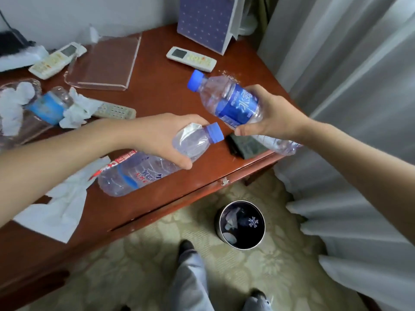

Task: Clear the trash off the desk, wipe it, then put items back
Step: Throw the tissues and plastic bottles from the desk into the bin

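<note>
The person's left hand [161,138] grips a clear water bottle with a red and white label [134,173] just below its blue cap, the fingers [193,120] curled round its shoulder. This bottle slants down to the left over the front part of the table [157,90], and whether its base touches the wood cannot be told. The right hand [271,117] is clenched round a second bottle with a dark blue label [235,104]. It is held tilted over the table's right corner, with its blue cap pointing up and to the left. A clear plastic piece [280,144] juts out below that hand at the table edge, and it cannot be told whether it belongs to the same bottle. The cap of the left hand's bottle sits just beside the right thumb. On the carpet [157,254] in front of the table's right corner stands a round bin [240,223] with some trash inside. On the table's left side a third bottle with a light blue label [49,106] lies on its side among crumpled tissues [76,108]. A flat white tissue [58,209] lies near the front edge, partly under the left forearm. Also on the table are two white remotes [57,60] [190,59], a gray remote [114,111], a clear plastic stand [103,61], a dark flat thing [244,147] near the right edge, and a blue dotted paper bag [204,21] at the back. A pale curtain [359,86] hangs to the right.
</note>
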Demonstrator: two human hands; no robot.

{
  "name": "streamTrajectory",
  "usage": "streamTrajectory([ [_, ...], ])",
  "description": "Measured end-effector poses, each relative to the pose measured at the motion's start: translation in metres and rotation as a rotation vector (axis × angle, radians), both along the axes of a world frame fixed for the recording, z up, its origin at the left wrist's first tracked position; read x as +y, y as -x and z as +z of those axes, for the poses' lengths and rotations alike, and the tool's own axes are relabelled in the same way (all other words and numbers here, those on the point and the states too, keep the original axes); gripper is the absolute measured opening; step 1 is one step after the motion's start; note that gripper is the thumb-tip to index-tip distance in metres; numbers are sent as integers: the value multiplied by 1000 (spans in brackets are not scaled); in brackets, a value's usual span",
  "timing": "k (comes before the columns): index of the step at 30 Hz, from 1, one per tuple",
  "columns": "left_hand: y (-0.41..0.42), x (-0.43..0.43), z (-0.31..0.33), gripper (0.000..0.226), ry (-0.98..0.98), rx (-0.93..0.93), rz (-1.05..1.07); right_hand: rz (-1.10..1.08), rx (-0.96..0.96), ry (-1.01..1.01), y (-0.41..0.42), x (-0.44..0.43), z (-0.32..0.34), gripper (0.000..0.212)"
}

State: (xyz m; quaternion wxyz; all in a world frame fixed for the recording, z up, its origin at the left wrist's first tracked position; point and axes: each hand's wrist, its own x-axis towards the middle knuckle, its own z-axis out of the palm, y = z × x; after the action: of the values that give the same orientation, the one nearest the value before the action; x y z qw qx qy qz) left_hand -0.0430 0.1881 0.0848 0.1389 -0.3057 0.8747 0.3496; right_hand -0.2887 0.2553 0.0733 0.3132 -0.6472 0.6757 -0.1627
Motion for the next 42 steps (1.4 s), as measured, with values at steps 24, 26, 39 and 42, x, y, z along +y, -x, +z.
streamTrajectory([
  [24,144,215,-236,82,15,52,113,12,-117,-74,152,220,-215,89],
  [26,141,211,-272,84,37,49,99,26,-125,-65,149,216,-251,88],
  [39,110,196,-497,89,95,84,46,7,-358,1,111,199,-486,68],
  [42,100,194,-528,90,135,74,9,7,-474,12,99,199,-526,72],
])
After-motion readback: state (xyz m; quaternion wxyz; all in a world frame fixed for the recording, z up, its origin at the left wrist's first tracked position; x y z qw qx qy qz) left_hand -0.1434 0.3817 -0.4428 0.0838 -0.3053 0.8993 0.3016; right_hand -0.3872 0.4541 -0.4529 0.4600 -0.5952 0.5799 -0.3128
